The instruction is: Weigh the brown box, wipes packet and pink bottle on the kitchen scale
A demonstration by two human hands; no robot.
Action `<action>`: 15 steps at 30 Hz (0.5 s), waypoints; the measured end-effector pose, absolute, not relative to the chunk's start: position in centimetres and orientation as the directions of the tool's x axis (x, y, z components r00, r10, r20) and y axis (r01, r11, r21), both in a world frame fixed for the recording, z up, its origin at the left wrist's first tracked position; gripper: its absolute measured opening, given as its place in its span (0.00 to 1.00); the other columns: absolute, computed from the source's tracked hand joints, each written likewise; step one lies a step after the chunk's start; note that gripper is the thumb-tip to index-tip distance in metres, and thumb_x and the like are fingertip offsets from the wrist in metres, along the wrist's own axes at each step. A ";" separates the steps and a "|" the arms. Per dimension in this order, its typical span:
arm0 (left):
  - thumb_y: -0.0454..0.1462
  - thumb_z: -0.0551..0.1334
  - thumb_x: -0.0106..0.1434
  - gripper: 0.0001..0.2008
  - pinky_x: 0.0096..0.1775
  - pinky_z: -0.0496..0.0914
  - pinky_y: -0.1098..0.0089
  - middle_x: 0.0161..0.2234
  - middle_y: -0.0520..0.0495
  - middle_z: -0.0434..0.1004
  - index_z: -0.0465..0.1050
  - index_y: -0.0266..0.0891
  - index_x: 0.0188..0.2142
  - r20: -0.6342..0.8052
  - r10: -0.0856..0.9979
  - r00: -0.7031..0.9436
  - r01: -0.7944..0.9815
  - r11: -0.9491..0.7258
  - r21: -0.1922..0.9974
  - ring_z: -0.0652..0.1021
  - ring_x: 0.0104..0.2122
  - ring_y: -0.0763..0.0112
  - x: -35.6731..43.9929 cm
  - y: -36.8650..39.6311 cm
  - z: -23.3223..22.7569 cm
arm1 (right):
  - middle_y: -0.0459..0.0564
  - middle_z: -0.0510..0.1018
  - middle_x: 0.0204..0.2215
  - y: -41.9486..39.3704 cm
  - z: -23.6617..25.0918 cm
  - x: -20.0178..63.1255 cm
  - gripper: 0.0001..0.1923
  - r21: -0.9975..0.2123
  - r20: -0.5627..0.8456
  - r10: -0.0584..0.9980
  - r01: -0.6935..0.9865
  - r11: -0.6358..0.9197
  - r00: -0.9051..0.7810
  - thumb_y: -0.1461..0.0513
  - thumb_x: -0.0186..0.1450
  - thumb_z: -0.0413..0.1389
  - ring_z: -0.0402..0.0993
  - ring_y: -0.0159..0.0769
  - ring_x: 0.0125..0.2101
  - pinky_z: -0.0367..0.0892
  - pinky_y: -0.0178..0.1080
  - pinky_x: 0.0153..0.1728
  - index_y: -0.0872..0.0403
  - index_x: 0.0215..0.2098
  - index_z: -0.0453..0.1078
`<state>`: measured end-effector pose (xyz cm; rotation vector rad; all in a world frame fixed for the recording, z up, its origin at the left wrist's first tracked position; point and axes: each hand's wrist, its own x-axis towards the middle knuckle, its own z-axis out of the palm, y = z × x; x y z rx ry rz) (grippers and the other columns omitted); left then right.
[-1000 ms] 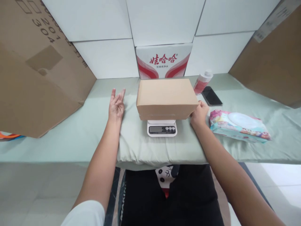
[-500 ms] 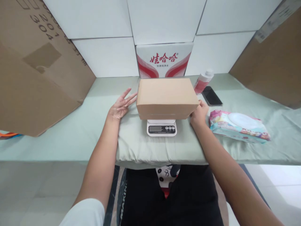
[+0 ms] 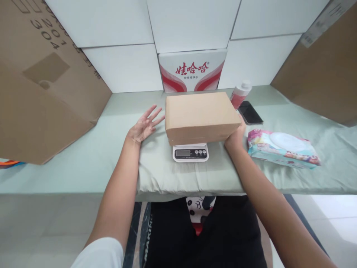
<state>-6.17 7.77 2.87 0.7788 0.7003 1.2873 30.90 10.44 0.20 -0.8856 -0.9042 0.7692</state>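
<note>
Fingers of left hand stay spread; right hand has apparently tipped the box.

Closed plain brown cardboard box, lying flat, slightly tilted, atop small white kitchen scale

- My head camera is looking forward and down over my outstretched arms at the table.
- It is facing the white wall behind, probably squarely.
- It is sitting close, taking in the scale at centre and my lap below.
</note>
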 end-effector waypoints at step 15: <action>0.50 0.76 0.55 0.21 0.46 0.76 0.68 0.42 0.43 0.85 0.81 0.39 0.42 0.153 0.936 -0.316 -0.529 -0.308 0.791 0.83 0.48 0.58 -5.0 10.4 2.2 | 0.52 0.71 0.67 5.5 3.7 25.8 0.35 -0.832 0.555 0.831 0.006 0.555 -0.036 0.38 0.69 0.55 0.72 0.49 0.63 0.73 0.52 0.60 0.40 0.70 0.65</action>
